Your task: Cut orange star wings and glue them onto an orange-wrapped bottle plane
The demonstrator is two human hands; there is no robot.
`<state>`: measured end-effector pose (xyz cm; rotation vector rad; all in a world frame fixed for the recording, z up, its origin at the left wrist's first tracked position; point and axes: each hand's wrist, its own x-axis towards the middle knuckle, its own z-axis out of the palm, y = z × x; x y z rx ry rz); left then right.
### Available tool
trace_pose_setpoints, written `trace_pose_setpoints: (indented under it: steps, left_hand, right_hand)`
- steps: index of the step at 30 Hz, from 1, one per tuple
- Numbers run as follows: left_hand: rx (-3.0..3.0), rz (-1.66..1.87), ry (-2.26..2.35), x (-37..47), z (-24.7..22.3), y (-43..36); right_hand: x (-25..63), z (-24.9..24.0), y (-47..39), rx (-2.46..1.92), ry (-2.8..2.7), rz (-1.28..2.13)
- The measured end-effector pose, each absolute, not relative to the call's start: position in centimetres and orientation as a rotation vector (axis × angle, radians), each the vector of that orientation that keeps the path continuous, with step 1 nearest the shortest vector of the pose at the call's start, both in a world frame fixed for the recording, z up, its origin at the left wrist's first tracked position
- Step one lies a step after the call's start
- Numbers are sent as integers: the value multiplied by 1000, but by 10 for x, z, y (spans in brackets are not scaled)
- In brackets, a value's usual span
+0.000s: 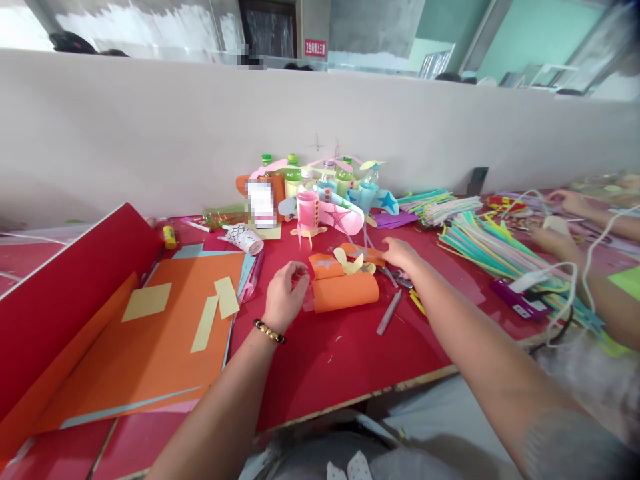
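An orange paper-wrapped bottle [346,293] lies on its side on the red table, its clear end towards my left hand [286,293]. That hand is loosely curled, with thumb and fingers apart and nothing held between them. Behind the bottle rest orange paper wings with grey stars [327,265] and a pale yellow paper propeller [354,262]. My right hand [401,257] reaches to the end of another orange wing [363,253], fingertips bent down; what they grip, if anything, is hidden. Scissors [401,279] lie below this hand, near a glue stick [389,312].
Decorated bottle planes [309,210] stand against the white partition [190,133]. Orange paper sheets [165,353] with yellow pieces cover the left side. Bundles of pipe cleaners [493,247], a purple power box with cable [520,299] and another person's arms [570,250] are at right.
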<state>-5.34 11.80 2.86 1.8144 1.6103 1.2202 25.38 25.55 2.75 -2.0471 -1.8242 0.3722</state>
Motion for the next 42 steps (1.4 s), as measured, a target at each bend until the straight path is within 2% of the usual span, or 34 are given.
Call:
trace_pose_setpoints:
  steps: [6,11,15,17,19,22,27,30,33,39,42]
  left_hand:
    - [1809,1203,1623,-53,30,117]
    - [1809,1237,1613,-54,29,117]
    - [1842,1359,1638,-53,39,111]
    - [1881,1438,1626,-49,45,104]
    - [1949,1461,1544,-41,48,95]
    - [2119,1259,1343,-16,46,80]
    - [2480,492,1317,45,37,65]
    - [2519,162,1431,77,32,69]
    - [2496,79,1487,93,29,76]
    - [2443,86,1577,63,36,67]
    - [2352,255,1620,33,43,49]
  right_hand:
    - [254,28,259,-2004,-1625,430]
    - [264,55,240,-1794,-1474,509]
    - [274,76,191,-1486,-1303,564]
    - [281,75,155,-1285,-1190,656]
    - [288,66,119,-1282,-1097,712]
    - [300,39,73,-1377,-1082,767]
    - [318,5,35,-1553,-1182,922]
    - [323,-1,29,-1732,-1425,753]
    - [327,-5,30,-1841,-1705,368]
    - [329,-4,33,-1811,-1823,-19]
    - [313,10,25,-1717,-1703,-5]
